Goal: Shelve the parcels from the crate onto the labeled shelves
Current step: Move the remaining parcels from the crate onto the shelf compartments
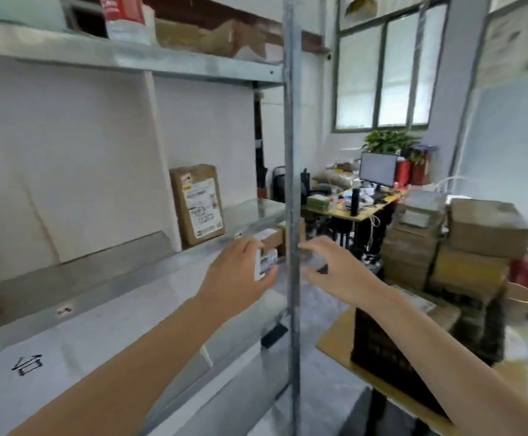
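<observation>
SHELVING IN PROGRESS: A person's left hand (236,273) grips a small brown cardboard parcel with a white printed label (266,262) just left of the grey steel upright post (291,136), at the front lip of the pale metal middle shelf (99,278). Through the blur it cannot be told whether the parcel rests on anything. Just right of the post, the right hand (331,267) hovers with fingers (311,247) spread and loosely bent, holding nothing. Further left of the post, a tall brown cardboard box (198,204) stands upright at the back of the shelf, its label facing out. Low to the right of the post, a dark box-shaped crate (379,338) sits on a wooden worktop (335,344). The step in hand looks like setting the parcel in. It would go best slid in flat, label outward, clear of the post's hard edge, with the free hand steadying. The cardboard looks light, matte and square-cornered, the shelf metal smooth and slick.
</observation>
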